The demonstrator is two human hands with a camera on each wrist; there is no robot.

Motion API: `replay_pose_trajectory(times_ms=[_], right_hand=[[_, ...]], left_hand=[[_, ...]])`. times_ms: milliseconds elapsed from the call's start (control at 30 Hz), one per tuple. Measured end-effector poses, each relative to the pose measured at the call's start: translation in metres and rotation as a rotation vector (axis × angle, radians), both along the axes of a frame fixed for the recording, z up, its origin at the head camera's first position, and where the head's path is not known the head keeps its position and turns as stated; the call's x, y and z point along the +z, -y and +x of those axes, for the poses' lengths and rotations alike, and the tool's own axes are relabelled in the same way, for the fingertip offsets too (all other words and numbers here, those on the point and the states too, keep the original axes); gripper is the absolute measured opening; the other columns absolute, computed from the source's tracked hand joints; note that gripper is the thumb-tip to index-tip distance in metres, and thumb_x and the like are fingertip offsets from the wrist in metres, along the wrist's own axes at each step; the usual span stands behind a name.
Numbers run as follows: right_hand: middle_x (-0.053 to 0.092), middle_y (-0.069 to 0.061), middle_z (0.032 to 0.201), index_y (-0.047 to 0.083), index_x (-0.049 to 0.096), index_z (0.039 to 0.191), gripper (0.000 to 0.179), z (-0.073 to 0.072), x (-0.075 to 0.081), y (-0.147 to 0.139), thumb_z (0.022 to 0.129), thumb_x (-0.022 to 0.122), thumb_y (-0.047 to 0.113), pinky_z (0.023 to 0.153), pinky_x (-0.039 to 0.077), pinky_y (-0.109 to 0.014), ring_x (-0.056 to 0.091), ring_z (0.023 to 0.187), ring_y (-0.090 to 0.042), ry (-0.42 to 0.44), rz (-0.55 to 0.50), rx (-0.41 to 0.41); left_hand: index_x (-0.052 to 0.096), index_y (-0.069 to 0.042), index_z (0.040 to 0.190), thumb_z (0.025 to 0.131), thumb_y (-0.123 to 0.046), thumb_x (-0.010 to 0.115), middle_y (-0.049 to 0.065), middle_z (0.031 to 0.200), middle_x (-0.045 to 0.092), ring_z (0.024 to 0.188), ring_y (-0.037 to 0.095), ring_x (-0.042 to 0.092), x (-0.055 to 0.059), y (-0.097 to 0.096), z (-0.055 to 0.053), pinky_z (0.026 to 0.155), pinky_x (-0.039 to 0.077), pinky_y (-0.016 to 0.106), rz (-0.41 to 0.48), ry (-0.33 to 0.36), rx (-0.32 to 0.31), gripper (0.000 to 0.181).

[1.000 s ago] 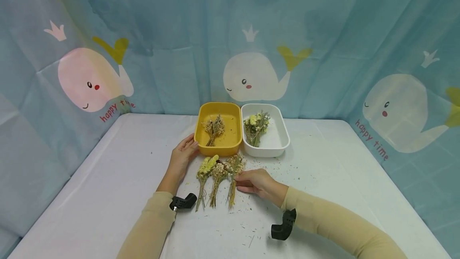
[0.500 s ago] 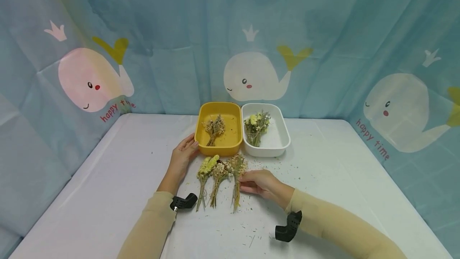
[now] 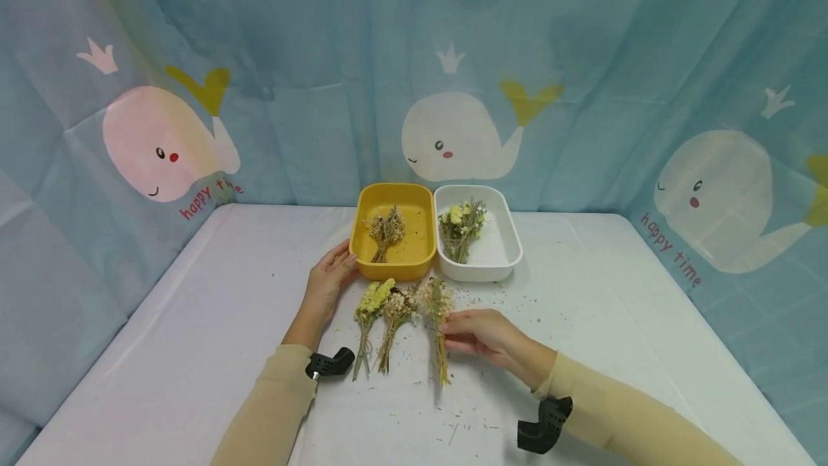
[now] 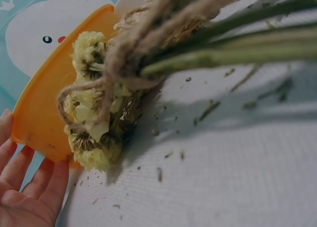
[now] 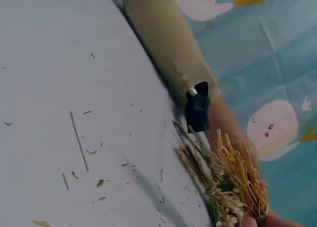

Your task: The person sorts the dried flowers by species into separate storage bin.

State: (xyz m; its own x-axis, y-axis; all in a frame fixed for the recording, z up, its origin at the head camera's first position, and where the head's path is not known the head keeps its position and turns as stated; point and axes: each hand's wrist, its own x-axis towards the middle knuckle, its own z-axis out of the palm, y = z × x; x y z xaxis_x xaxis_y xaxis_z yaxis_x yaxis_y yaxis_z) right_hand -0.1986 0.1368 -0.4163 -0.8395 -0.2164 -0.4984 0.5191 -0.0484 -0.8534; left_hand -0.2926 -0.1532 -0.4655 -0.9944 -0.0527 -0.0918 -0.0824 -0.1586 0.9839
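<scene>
My right hand (image 3: 488,337) pinches the stems of a dried flower bunch (image 3: 437,300), its pale heads pointing away from me. In the right wrist view the straw-like stem ends (image 5: 242,170) stick up above the fingertips. With nearly straight fingers, my left hand (image 3: 325,288) touches the left front side of the yellow tray (image 3: 419,232). A yellow-flowered bunch (image 3: 371,304) and a cream-flowered bunch (image 3: 397,311) lie side by side in front of that tray. Twine around the yellow-flowered bunch shows close up in the left wrist view.
A brownish dried bunch (image 3: 387,232) lies inside the yellow tray. Against its right side stands a white tray (image 3: 503,236) holding yellow-flowered bunches (image 3: 458,229). Bits of stem are scattered over the white table (image 3: 582,293). A blue whale-print curtain (image 3: 310,128) hangs behind.
My right hand has drawn its dried bunch to the right and slightly toward me, away from the cream-flowered bunch. The left hand has stayed on the yellow tray.
</scene>
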Motion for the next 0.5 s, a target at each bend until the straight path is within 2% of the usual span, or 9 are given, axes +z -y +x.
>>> replay_pose_trajectory(times_ms=[267,500], right_hand=[[0.074,-0.003,0.083,-0.009,0.062,0.114,0.027,0.005,0.014,-0.006,0.089,0.068,-0.002,0.075,0.063,-0.023,0.073,0.073,-0.010,-0.036,-0.019,0.039],[0.074,-0.002,0.083,-0.002,0.067,0.105,0.015,0.002,0.026,-0.007,0.090,0.068,0.000,0.075,0.063,-0.021,0.073,0.073,-0.009,-0.063,-0.015,0.061]], left_hand=[[0.041,-0.015,0.153,0.101,-0.019,0.060,0.007,0.158,0.042,0.141,0.020,0.047,0.002,0.000,0.000,0.109,0.049,0.029,0.004,-0.006,-0.005,0.056],[0.042,-0.016,0.152,0.101,-0.018,0.060,0.007,0.158,0.042,0.142,0.020,0.047,0.001,-0.001,0.001,0.110,0.048,0.030,0.006,-0.003,0.003,0.055]])
